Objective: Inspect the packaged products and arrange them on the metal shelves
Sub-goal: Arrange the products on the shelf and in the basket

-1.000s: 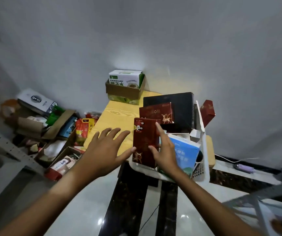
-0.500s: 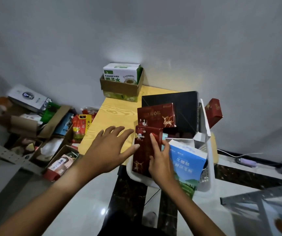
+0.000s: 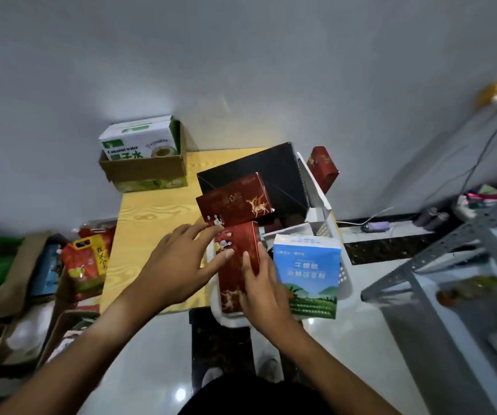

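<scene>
A white plastic basket [image 3: 344, 283] on the right end of a yellow wooden table [image 3: 151, 223] holds several packaged boxes. A tall dark red box [image 3: 236, 265] stands upright at the basket's near left. My right hand [image 3: 263, 292] grips its right edge, and my left hand [image 3: 181, 265] touches its left face with spread fingers. Behind it lies another red box with a deer print [image 3: 235, 199], and behind that a black box [image 3: 259, 175]. A blue and white carton [image 3: 307, 274] stands to the right. A third red box [image 3: 323, 167] leans beyond the basket.
A cardboard box with a coconut water carton [image 3: 142, 151] sits at the table's back left. Open cartons and a red rice bag [image 3: 88, 265] crowd the floor on the left. A grey metal shelf [image 3: 439, 259] stands to the right, with cables along the wall.
My left hand has moved right and now touches the tall red box. The view has tilted down, and the metal shelf on the right has come further into view.
</scene>
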